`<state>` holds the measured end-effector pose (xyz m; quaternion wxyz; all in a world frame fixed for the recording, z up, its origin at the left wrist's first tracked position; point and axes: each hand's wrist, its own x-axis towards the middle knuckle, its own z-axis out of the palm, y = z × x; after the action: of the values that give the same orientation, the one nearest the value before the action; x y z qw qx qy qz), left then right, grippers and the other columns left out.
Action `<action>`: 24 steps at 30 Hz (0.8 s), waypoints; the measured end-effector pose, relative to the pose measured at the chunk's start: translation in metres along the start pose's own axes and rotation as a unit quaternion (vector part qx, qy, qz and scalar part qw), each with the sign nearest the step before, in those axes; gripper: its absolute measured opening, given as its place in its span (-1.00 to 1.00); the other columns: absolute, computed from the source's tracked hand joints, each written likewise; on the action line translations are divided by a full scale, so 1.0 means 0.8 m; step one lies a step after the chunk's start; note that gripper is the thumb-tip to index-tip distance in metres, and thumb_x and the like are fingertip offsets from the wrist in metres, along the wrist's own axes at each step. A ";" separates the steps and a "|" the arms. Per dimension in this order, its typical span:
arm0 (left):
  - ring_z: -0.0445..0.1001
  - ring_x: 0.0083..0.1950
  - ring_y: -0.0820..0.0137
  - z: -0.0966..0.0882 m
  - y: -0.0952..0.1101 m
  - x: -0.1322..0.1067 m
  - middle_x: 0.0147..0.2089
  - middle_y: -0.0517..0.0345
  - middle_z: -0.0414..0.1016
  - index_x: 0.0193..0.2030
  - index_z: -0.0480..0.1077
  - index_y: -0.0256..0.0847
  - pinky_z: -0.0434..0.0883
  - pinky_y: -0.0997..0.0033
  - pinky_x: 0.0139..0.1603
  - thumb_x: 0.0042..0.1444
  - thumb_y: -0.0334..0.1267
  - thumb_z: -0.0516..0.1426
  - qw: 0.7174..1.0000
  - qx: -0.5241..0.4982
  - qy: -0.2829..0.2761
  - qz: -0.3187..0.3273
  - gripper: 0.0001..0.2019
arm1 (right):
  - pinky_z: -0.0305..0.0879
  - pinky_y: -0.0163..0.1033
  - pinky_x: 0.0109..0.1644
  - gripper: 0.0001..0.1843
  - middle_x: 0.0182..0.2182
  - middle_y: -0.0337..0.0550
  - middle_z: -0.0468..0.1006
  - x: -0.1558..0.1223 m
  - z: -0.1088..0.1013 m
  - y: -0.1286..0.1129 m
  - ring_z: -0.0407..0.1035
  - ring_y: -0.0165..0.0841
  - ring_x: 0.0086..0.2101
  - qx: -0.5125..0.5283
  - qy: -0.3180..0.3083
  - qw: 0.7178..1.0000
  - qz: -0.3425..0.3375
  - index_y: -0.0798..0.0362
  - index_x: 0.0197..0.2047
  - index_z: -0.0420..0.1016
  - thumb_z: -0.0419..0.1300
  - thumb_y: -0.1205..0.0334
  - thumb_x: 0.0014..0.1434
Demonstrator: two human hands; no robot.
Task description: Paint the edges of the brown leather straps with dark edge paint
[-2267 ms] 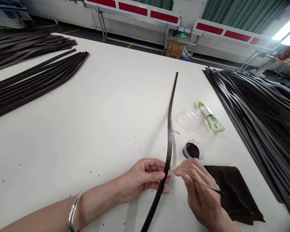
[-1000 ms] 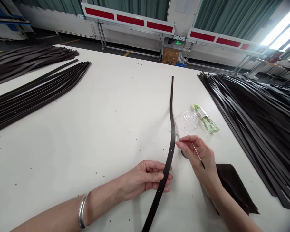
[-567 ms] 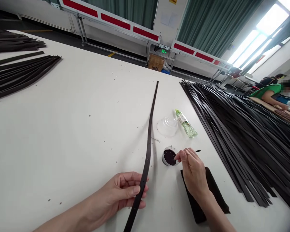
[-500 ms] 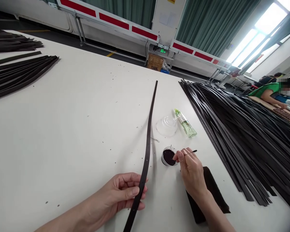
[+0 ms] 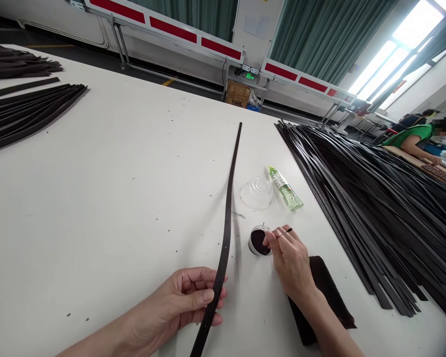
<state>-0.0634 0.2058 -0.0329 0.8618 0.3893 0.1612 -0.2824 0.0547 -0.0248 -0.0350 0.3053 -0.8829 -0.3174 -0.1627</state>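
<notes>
My left hand (image 5: 188,300) is closed around a long dark leather strap (image 5: 227,223) with small holes, pinched between thumb and fingers. The strap runs away from me, its far end near the table's middle. My right hand (image 5: 292,263) pinches a thin dark-tipped cotton swab (image 5: 287,231) over a small white cup (image 5: 251,246) of dark liquid. The fingertips are at the cup's right rim; the swab's lower end is hidden. Under my right wrist lies a dark folded cloth or pad (image 5: 329,287), partly covered by the forearm.
Beyond the cup are a clear plastic lid (image 5: 256,193) and a green tube (image 5: 287,188). A large pile of dark straps (image 5: 342,198) covers the right side. More straps (image 5: 29,114) lie at the far left. A person in green (image 5: 412,136) sits at the far right.
My right hand has shifted slightly left, closer over the cup, with the swab. My left hand and the strap have hardly moved.
</notes>
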 end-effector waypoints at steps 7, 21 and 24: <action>0.43 -0.15 0.33 0.001 0.000 0.001 -0.18 0.02 0.53 -0.11 0.54 -0.22 0.51 0.19 -0.05 0.09 -0.32 0.30 1.000 0.010 -0.008 0.011 -0.79 | 0.18 -0.20 -0.25 -0.62 -0.52 -0.22 0.38 0.000 -0.008 -0.008 0.24 -0.32 -0.40 0.018 0.030 0.999 0.012 0.03 -0.42 0.33 -0.07 0.21 0.44; 0.48 -0.22 0.38 0.007 -0.002 0.003 -0.23 0.05 0.54 -0.16 0.53 -0.25 0.53 0.14 -0.05 0.01 -0.35 0.35 0.999 -0.013 -0.022 0.023 -0.78 | 0.31 -0.18 -0.19 -0.62 -0.39 -0.11 0.49 -0.029 -0.018 -0.070 0.40 -0.29 -0.32 0.316 0.052 0.934 0.159 0.07 -0.32 0.46 -0.08 0.17 0.44; 0.48 -0.22 0.38 0.007 -0.004 0.004 -0.22 0.03 0.54 -0.13 0.52 -0.26 0.53 0.11 -0.05 0.05 -0.36 0.32 0.999 -0.014 -0.037 0.033 -0.78 | 0.29 -0.15 -0.19 -0.67 -0.40 -0.14 0.49 -0.032 -0.015 -0.084 0.38 -0.32 -0.34 0.295 0.017 0.955 0.028 0.07 -0.29 0.44 -0.10 0.36 0.41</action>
<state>-0.0626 0.1988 -0.0328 0.8814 0.3717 0.1203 -0.2654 -0.0098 -0.0032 -0.0086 0.5620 -0.7593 -0.3210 -0.0680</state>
